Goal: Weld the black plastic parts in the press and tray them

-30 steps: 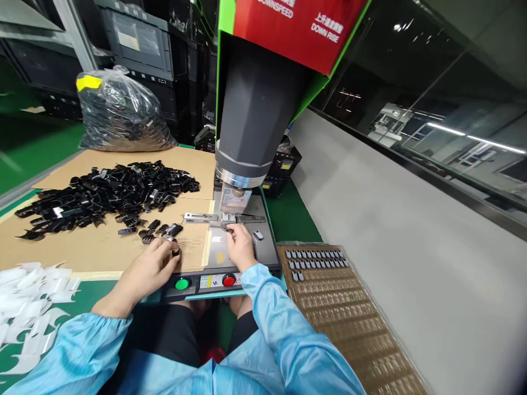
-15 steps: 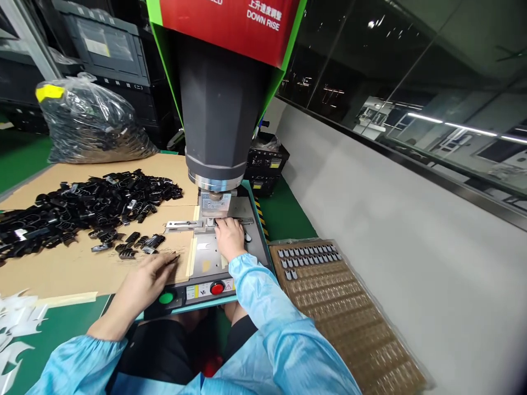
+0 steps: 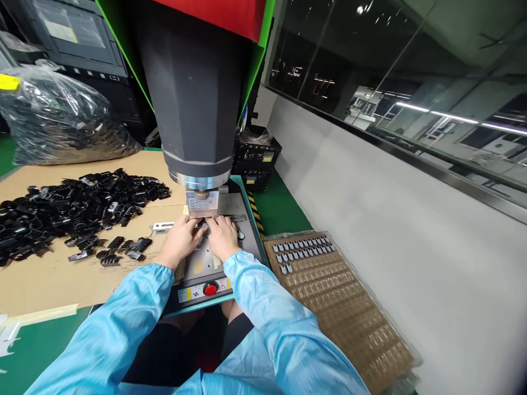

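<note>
My left hand (image 3: 179,240) and my right hand (image 3: 221,236) sit side by side on the grey machine base plate (image 3: 201,260), fingertips meeting at the small fixture (image 3: 203,222) right under the press head (image 3: 201,202). The fingers are curled over a small part there; what they pinch is hidden by the hands. The big dark grey column of the press (image 3: 193,93) hangs directly above both hands. A pile of small black plastic parts (image 3: 78,206) lies on brown cardboard to the left of my left hand.
A red button (image 3: 210,288) sits at the base's front edge. A brown tray (image 3: 329,296) with rows of small grey parts lies to the right. A clear bag of black parts (image 3: 57,123) stands at the back left. A grey wall runs along the right.
My left hand left the cardboard near the green button and moved right and forward to join the right hand at the fixture. The view has shifted left and closer to the press.
</note>
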Tool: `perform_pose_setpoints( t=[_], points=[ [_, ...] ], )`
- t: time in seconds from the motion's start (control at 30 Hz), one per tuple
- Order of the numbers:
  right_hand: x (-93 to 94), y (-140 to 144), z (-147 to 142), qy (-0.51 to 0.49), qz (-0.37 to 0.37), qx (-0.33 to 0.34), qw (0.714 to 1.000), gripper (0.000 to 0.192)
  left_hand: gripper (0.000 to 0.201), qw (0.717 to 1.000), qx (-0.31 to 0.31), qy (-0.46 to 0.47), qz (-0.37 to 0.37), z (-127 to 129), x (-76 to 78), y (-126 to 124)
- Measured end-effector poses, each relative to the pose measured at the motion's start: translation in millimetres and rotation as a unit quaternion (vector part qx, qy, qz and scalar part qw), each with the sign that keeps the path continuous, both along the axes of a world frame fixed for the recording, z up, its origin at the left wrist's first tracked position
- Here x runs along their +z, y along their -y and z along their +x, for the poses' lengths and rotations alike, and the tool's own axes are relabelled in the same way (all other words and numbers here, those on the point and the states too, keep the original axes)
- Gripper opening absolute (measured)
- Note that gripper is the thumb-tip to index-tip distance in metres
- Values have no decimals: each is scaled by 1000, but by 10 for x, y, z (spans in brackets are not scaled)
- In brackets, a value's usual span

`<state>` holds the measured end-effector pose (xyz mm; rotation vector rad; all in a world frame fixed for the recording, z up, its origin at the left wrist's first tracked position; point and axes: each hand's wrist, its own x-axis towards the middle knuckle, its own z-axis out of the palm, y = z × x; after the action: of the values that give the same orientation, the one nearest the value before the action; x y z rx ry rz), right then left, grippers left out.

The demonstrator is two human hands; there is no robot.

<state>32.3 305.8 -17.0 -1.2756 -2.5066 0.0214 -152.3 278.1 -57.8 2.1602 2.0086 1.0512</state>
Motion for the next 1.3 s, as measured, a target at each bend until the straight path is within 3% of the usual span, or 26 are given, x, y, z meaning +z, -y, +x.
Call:
perform_pose_setpoints(
  t=[0.13, 0.33, 0.47, 0.63, 0.77, 1.0, 1.1, 1.17, 1.3],
  points=[
    [12, -27, -34, 1, -10, -3, 1000, 44, 45, 999, -24, -29, -14, -32, -12, -3],
    [49, 59, 106, -66, -19, 12, 998, 56, 58, 998, -35, -33, -38, -124, 140, 129],
    [10, 324, 679, -150, -18, 8, 989, 54, 69, 998, -18, -6, -59, -283, 146, 708],
    [-205, 671, 1615, -154, -33, 37, 987, 61, 63, 992, -64, -57, -97, -504, -133, 1612],
    [-398, 762, 1949, -91, -47, 33, 994, 71, 63, 984, -17, -120, -132, -531, -287, 1931],
    [-511, 732, 1932, -79, -20, 15, 997, 70, 60, 983, -10, -112, -147, -486, -171, 1893],
    [-503, 706, 1889, -100, -14, 13, 995, 58, 51, 991, -8, -74, -110, -650, -119, 1794],
    [-485, 666, 1819, -130, -2, 8, 991, 46, 49, 995, 33, -61, -76, -813, -96, 1699],
    [-422, 530, 1567, -188, 25, 17, 982, 39, 42, 986, 92, -114, -75, -1067, -70, 1512]
  ],
)
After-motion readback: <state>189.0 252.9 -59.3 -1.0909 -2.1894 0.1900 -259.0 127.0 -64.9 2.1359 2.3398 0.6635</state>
